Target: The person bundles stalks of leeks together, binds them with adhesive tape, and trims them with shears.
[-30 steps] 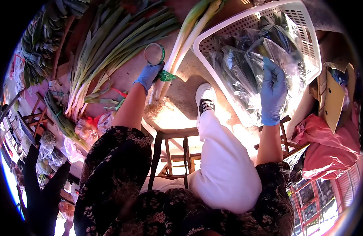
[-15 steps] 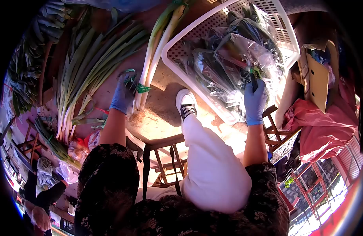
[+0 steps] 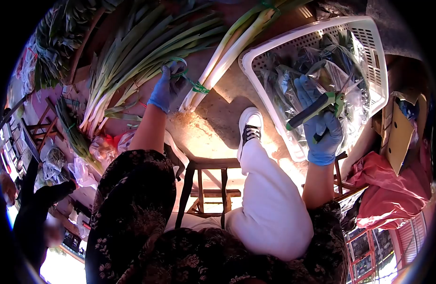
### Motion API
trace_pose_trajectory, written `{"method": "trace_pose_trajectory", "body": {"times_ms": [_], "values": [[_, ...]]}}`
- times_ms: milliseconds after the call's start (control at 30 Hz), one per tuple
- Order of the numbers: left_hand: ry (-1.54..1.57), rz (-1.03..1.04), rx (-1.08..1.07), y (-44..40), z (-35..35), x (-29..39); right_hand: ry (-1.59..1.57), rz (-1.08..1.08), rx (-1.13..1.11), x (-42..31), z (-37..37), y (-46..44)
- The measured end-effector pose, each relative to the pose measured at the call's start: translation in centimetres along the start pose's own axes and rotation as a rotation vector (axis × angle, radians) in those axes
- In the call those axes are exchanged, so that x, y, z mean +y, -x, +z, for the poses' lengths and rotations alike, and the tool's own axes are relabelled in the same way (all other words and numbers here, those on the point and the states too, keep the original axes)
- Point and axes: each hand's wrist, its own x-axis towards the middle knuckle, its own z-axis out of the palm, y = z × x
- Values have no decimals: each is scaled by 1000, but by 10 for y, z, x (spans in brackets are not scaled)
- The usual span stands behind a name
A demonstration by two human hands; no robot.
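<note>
One big white basket (image 3: 379,71) ahead on the right, pierced with holes and loaded with plastic-bagged greens (image 3: 329,71). Ahead on the left, a spread of long leeks (image 3: 128,66), white ends nearest. Between the two, a slanting leek bundle (image 3: 222,59), roots toward the stool and tops pointing away to the upper right.

Left forearm (image 3: 149,130) stretched forward and tipped slightly inward, right forearm (image 3: 318,184) pointing almost straight ahead toward the basket. Right hand (image 3: 327,135), gloved in blue, above the near side of the basket: fingers partly straightened and pointing away, loosely in hold of pruning shears. Left hand (image 3: 162,92), also in a blue glove, just left of the bundle: wrist nearly straight, fingers drawn together on a roll of tape, exact grip too dark to tell.

Pruning shears (image 3: 315,111) slantwise across the right fingers, head to the right, one handle toward the lower left. Roll of tape (image 3: 184,71) at the left fingertips. Green band (image 3: 199,88) around the bundle, near the roots.
</note>
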Motion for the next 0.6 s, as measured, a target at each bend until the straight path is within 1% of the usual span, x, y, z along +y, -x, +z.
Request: {"method": "trace_pose_trajectory", "body": {"times_ms": [33,67,167,267,333,367,467,500,600], "values": [[-17,1,-7,2,1,2,-59,52,-81,9,6,-8],[-34,0,-13,5,1,3,-94,119,-111,19,9,-15],[-55,-39,-112,15,6,14,-149,323,-132,57,16,-26],[-206,-127,-35,1,-3,21,-145,527,-237,88,20,-32],[-111,-10,-118,5,0,24,-193,672,-311,109,16,-35],[-65,47,-161,6,3,24,-209,731,-286,122,15,-34],[-87,94,-194,-7,-10,23,-238,908,-175,147,31,-31],[-87,89,-182,-10,-11,23,-241,956,-158,168,24,-27],[-79,71,-158,-14,-13,22,-296,1090,-121,198,24,-29]]}}
